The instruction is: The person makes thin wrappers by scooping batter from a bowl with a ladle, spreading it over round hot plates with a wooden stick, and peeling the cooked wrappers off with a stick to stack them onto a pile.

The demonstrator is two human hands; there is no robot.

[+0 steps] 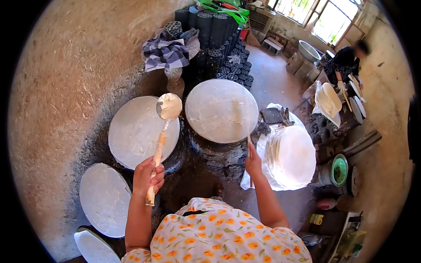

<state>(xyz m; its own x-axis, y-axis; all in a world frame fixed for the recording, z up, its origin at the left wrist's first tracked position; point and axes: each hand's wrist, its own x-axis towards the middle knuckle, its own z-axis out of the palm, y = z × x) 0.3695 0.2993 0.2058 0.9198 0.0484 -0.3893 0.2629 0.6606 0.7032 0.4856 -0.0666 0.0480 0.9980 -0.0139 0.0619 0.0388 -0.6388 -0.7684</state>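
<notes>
My left hand (148,176) is closed around the wooden handle of a ladle (169,107), whose round bowl carries pale batter above the left griddle (131,131). My right hand (253,161) grips the thin stick handle of a wooden spreader (237,113). Its flat, blurred head lies over the right griddle (210,103), which has a whitish coating. Right of that hand, a stack of thin round flatbreads (291,155) rests on a white cloth (250,175).
More round whitish discs, one lower left (103,201) and another below (94,247), stand along the wall. Coal briquettes (234,65) are piled behind, near a checked cloth (166,52). A person (344,61) works at the right beside more flatbreads (329,98). A green bowl (339,170) sits nearer.
</notes>
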